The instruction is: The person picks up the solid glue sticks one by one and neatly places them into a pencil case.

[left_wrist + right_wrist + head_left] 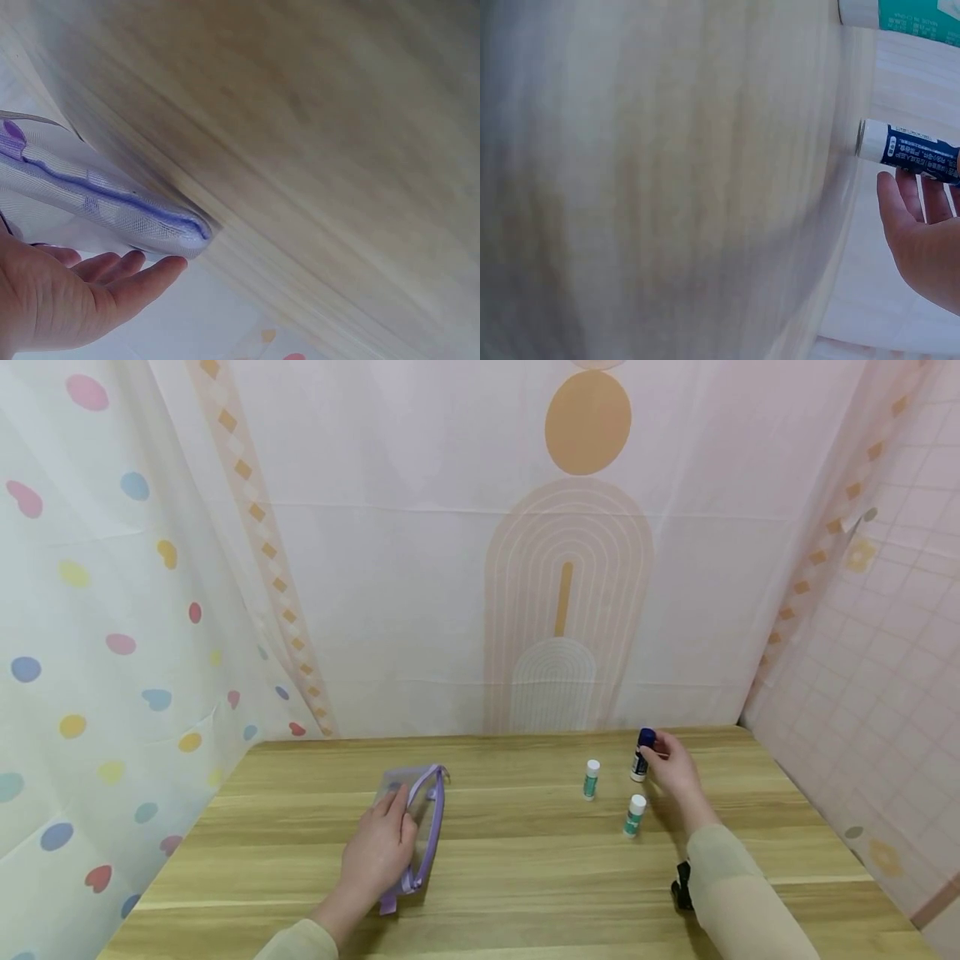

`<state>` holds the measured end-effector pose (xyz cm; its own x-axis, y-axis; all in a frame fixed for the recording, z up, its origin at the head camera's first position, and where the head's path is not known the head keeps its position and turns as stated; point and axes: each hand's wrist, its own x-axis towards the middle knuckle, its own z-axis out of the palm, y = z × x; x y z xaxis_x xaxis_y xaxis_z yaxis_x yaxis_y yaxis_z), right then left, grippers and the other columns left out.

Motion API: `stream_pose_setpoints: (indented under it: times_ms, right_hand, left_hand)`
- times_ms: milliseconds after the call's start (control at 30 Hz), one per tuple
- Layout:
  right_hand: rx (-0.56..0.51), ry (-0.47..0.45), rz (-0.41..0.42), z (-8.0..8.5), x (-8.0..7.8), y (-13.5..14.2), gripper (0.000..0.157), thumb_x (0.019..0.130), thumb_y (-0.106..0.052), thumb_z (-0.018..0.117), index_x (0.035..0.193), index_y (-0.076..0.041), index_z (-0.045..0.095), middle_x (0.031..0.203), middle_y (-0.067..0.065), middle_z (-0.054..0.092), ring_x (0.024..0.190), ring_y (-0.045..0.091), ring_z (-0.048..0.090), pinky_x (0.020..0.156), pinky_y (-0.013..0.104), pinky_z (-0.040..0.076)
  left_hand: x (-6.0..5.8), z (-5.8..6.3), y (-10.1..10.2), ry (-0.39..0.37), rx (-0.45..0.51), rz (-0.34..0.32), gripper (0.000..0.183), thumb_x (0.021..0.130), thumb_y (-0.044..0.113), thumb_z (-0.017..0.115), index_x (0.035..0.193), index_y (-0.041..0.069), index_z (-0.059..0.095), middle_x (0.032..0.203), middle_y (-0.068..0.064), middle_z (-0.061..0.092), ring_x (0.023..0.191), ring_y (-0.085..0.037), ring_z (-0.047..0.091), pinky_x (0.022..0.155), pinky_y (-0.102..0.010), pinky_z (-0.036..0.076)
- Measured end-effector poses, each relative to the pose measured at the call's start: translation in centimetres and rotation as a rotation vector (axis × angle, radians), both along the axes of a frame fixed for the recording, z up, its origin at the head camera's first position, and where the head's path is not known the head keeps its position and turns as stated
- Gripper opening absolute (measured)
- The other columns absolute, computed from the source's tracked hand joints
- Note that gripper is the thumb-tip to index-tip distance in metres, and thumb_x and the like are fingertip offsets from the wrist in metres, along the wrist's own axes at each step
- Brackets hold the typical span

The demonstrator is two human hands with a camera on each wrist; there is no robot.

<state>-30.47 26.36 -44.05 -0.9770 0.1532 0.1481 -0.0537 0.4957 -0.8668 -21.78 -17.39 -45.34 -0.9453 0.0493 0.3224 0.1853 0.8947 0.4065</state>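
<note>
A mesh zipper pouch (437,835) with purple trim lies at the left of the table, its purple zipper line showing in the left wrist view. My left hand (382,843) rests on the pouch with its fingers stretched out. At the back right, my right hand (675,768) pinches a dark blue glue stick (640,760) near its cap. That stick stands upright, its white base (873,140) at or close to the tabletop. Two glue sticks with white caps and green labels stand nearby, one to the left (591,781) and one nearer me (634,817).
A small black object (682,887) lies by my right forearm, partly covered by the sleeve. The wooden table (525,868) ends at a patterned curtain (420,610) behind, with more curtains on the left and right.
</note>
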Motion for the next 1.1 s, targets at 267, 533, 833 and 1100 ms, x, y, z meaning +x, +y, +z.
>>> stream_pose_setpoints:
  times_ms: [267,533,833,1100]
  right_hand:
    - [-0.006,-0.017,-0.028,-0.1,0.4,0.7,0.047,0.103,-0.013,0.050,0.138,0.015,0.039,0.135,0.040,0.045,0.126,0.052,0.045,0.107,0.054,0.037]
    - [-0.055,-0.048,-0.049,0.3,0.8,1.1,0.050,0.104,-0.016,0.048,0.143,0.012,0.035,0.138,0.038,0.043,0.129,0.048,0.044,0.102,0.050,0.045]
    - [-0.127,-0.044,-0.031,0.8,1.1,1.6,0.052,0.105,-0.015,0.047,0.146,0.013,0.030,0.139,0.037,0.041,0.129,0.047,0.043,0.098,0.042,0.050]
    - [-0.180,-0.004,-0.021,1.7,1.7,1.5,0.050,0.104,-0.011,0.047,0.144,0.014,0.031,0.138,0.038,0.041,0.126,0.045,0.044,0.098,0.043,0.049]
  left_hand:
    - [0.0,-0.1,0.0,0.014,-0.011,-0.004,0.047,0.101,0.018,0.041,0.142,-0.002,0.050,0.137,-0.027,0.054,0.119,-0.051,0.053,0.089,-0.061,0.050]
    - [0.0,-0.2,-0.1,0.023,-0.018,-0.014,0.047,0.101,0.018,0.041,0.142,-0.003,0.050,0.136,-0.029,0.053,0.118,-0.051,0.053,0.091,-0.061,0.049]
    - [0.0,-0.1,0.0,0.002,0.000,-0.006,0.047,0.101,0.018,0.041,0.143,-0.002,0.049,0.137,-0.028,0.053,0.119,-0.051,0.053,0.091,-0.062,0.049]
    - [0.0,0.0,0.0,0.002,0.000,-0.008,0.047,0.101,0.018,0.041,0.143,-0.002,0.049,0.137,-0.028,0.053,0.120,-0.050,0.053,0.092,-0.061,0.048]
